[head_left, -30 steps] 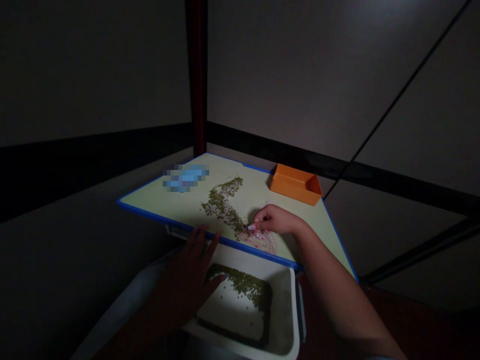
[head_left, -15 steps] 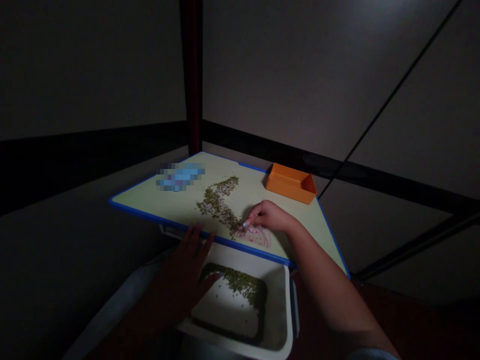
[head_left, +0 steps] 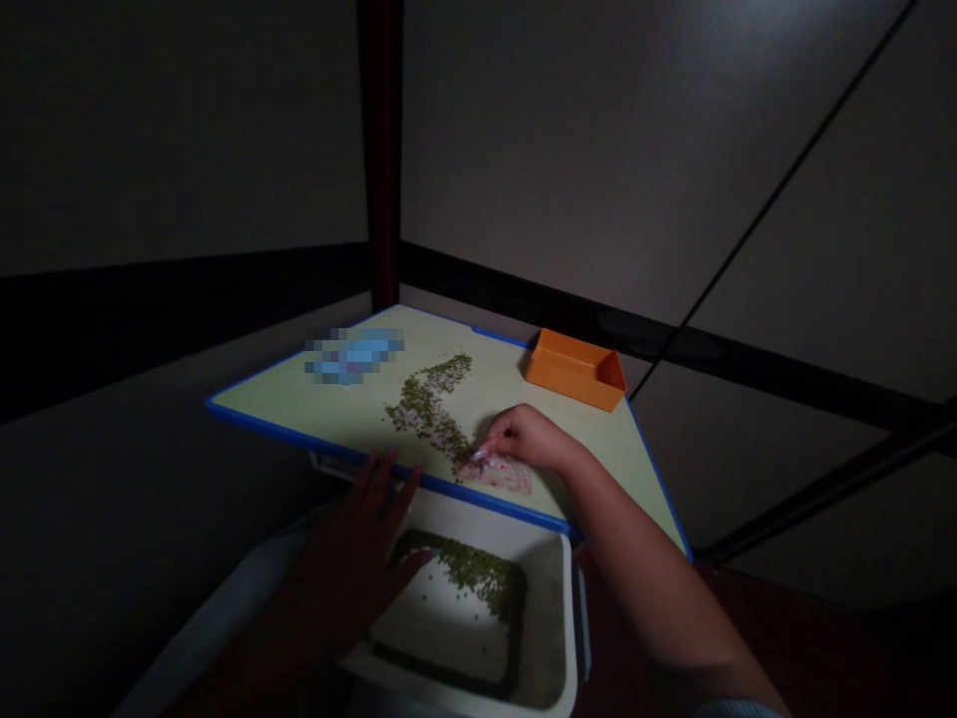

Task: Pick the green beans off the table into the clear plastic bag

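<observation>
you worked in a dim corner between dark walls, a dark red post rising behind the far tip of the board, which was pale yellow, three-cornered and edged in blue. below its near edge sat a white tub, with a band of beans lying along its inner far and right sides and a few stray grains on its pale floor. on the board, the orange tray stood at the far right edge, and a blurred blue object lay toward the far left. more beans, small green grains, ran in a bent streak down the middle of the board. your right hand was on the board at the streak's lower end, fingers pressed together at the tips, right against the grains – whether they pinched any was too small to tell. a pinkish marking showed just under that hand. your left hand was spread, its fingers over the board's near edge and its thumb reaching over the tub.
</observation>
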The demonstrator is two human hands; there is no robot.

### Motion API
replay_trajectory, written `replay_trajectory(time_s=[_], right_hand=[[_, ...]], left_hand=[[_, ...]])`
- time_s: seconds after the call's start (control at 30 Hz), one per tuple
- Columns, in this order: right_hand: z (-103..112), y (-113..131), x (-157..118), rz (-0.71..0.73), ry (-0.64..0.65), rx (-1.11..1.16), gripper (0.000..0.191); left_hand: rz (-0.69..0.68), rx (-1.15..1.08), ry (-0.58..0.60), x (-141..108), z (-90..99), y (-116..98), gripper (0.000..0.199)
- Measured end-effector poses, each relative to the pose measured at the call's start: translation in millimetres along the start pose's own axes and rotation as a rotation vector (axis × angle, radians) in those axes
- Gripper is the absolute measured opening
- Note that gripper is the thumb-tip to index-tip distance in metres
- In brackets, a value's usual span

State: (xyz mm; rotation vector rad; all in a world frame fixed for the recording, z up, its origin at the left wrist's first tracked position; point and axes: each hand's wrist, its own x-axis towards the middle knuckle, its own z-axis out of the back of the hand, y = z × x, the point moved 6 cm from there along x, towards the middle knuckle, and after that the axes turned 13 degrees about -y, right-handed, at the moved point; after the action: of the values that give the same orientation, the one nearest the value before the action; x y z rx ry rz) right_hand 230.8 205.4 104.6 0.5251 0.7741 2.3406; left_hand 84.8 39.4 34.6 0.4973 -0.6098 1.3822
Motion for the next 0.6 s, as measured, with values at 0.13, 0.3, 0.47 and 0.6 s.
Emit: replay_trajectory(time_s=[0.13, 0.3, 0.47, 0.6], right_hand=[[0.1, 3.5, 0.0, 0.016, -0.015, -0.085, 0.024], [2.2, 4.5, -0.6, 0.014, -0.031, -0.159, 0.028], [5.1, 0.4, -1.5, 0.012, -0.017, -0.196, 0.024], [6.2, -0.5, -2.2, 0.017, 0.007, -0.202, 0.023]], left_hand=[[-0.011, 0.02, -0.007, -0.8, -1.9, 0.0, 0.077], [-0.015, 0.014, -0.023, -1.5, -2.4, 0.0, 0.079], [-0.049, 0.033, -0.054, -2.0, -1.9, -0.1, 0.08], [-0.053, 0.038, -0.08, -2.5, -2.2, 0.2, 0.079]])
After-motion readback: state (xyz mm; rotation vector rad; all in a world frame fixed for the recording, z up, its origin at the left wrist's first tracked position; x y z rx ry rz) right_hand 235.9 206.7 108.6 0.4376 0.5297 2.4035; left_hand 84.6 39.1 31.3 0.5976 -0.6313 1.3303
